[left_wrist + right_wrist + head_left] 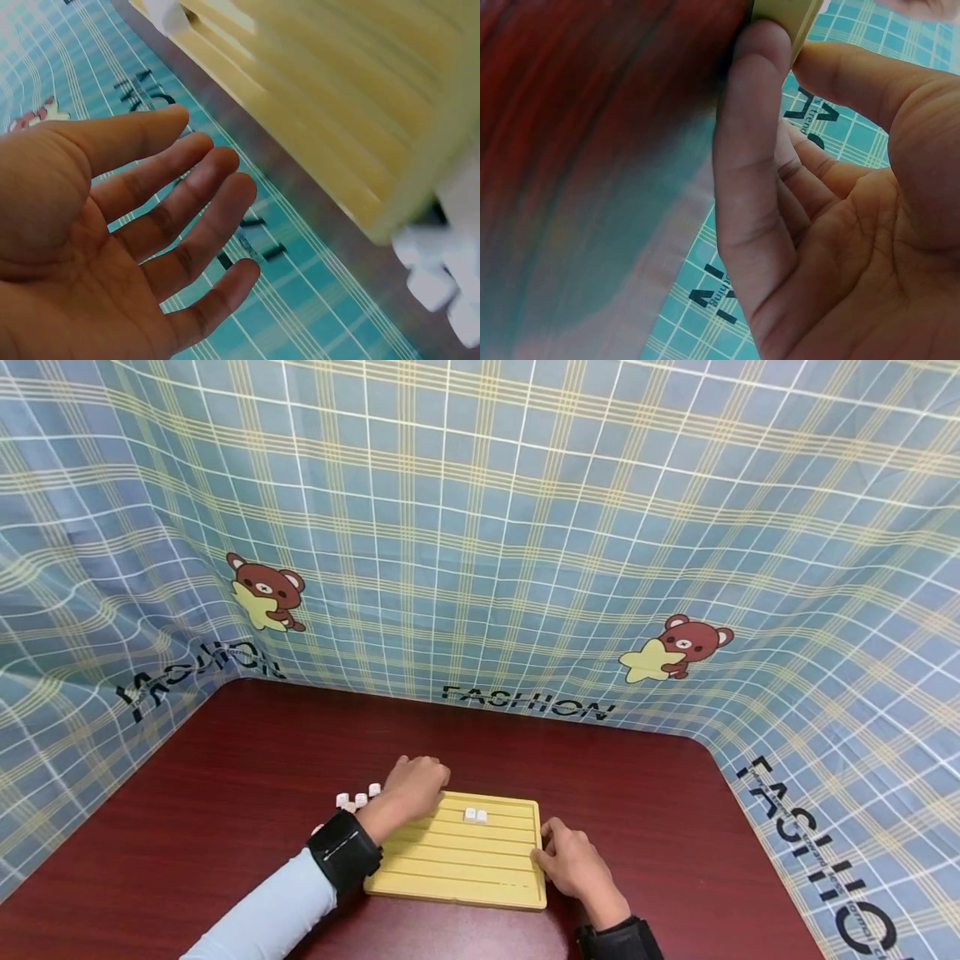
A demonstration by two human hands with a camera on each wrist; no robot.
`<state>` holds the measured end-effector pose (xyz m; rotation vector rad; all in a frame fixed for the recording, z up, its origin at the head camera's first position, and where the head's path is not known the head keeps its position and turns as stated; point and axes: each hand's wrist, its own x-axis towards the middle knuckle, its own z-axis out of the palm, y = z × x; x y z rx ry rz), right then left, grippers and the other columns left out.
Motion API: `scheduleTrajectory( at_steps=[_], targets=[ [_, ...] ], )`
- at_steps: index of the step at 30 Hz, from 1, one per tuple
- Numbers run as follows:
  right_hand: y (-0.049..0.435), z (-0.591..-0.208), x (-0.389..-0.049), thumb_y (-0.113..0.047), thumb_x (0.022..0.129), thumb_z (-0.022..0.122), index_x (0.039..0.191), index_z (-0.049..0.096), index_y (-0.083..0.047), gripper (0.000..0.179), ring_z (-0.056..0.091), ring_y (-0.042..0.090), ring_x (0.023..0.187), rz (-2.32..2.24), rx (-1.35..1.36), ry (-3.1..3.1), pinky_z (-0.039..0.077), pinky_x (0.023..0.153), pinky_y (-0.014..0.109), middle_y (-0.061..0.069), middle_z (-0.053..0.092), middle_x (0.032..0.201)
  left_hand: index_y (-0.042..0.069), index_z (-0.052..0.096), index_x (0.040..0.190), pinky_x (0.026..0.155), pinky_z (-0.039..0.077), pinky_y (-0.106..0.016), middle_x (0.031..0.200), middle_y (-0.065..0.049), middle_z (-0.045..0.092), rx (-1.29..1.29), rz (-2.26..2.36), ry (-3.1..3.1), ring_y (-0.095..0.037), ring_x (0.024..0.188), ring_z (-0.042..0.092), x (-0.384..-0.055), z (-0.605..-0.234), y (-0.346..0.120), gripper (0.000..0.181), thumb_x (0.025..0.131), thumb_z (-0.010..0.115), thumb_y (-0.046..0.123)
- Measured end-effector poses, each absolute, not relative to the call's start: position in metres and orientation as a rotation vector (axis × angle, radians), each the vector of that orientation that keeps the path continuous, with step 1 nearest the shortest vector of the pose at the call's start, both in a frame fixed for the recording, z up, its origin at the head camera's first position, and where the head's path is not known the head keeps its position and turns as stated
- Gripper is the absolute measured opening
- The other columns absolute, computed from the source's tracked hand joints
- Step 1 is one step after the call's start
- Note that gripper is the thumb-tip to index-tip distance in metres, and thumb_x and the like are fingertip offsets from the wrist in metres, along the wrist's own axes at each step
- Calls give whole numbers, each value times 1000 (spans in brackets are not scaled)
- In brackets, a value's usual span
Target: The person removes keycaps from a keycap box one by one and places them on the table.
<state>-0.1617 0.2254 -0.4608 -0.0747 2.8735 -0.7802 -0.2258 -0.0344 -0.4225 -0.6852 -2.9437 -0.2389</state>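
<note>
A yellow ridged tray (457,867) lies on the dark red table. My left hand (417,787) hovers over its far left corner; in the left wrist view the palm and loosely bent fingers hold nothing. On the right, my right hand (576,863) pinches the tray's side rim. The right wrist view has the thumb and index finger on either side of the tray edge (784,10). Two small white cubes (476,815) sit side by side in a far row of the tray.
Several loose white cubes (362,799) lie on the table left of the tray, partly behind the left wrist. A blue checked cloth (480,568) with printed bears and lettering hangs around the table's back and sides.
</note>
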Motion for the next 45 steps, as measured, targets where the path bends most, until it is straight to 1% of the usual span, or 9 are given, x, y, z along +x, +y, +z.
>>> scheduleTrajectory(
  at_steps=[5,10,12,16,20,24,32,38,45],
  targets=[
    [224,-461,-162,-19,91,68,116,58,-5,30,55,10,58,-769,-65,2871,42,54,28,2,62,78,15,61,68,71,46,-43,75,-1,63,-766,-216,-2916,-23,78,64,-221,-427,-17,20,83,72,11],
    [223,-461,-162,-20,92,68,116,58,-6,30,55,11,57,-770,-63,2863,42,53,28,2,61,76,14,71,86,77,47,-42,84,-1,66,-849,-157,-2940,-20,83,64,-218,-429,-1,1,86,71,15],
    [223,-461,-163,-20,92,68,116,57,-6,30,55,10,57,-767,-61,2862,42,53,28,1,61,76,14,73,90,80,48,-43,86,-1,67,-868,-154,-2950,-20,84,64,-217,-429,4,4,87,71,16],
    [222,-460,-164,-21,92,67,117,57,-6,31,56,10,57,-767,-61,2858,42,53,28,1,62,77,14,73,86,87,49,-47,88,-1,68,-870,-129,-2968,-20,85,65,-216,-428,11,4,87,72,18],
    [222,-459,-163,-20,92,67,117,57,-6,30,56,10,57,-768,-58,2854,42,53,28,0,62,76,15,69,75,85,50,-45,82,0,67,-875,-79,-2961,-17,75,63,-215,-429,13,12,87,72,15],
    [220,-458,-162,-19,92,68,116,57,-6,29,56,10,57,-778,-70,2858,42,53,28,0,62,75,15,65,68,81,50,-43,79,0,66,-871,-41,-2950,-15,68,59,-212,-432,13,21,87,67,7],
    [221,-457,-163,-20,92,68,117,57,-6,30,56,10,58,-763,-53,2859,42,54,28,1,63,77,14,66,70,83,51,-45,80,-1,67,-875,-14,-2936,-15,69,61,-212,-435,13,23,88,64,1],
    [223,-456,-163,-21,92,67,118,57,-7,31,57,10,59,-759,-36,2844,43,54,29,1,63,79,15,63,64,79,50,-41,73,1,63,-881,-37,-2928,-11,61,52,-214,-436,12,28,88,64,1],
    [225,-458,-163,-21,92,68,116,57,-7,30,55,11,59,-738,-26,2856,42,55,28,1,61,79,14,68,70,78,49,-42,76,0,65,-875,-104,-2923,-11,64,54,-215,-434,10,23,86,65,-2]
  ],
)
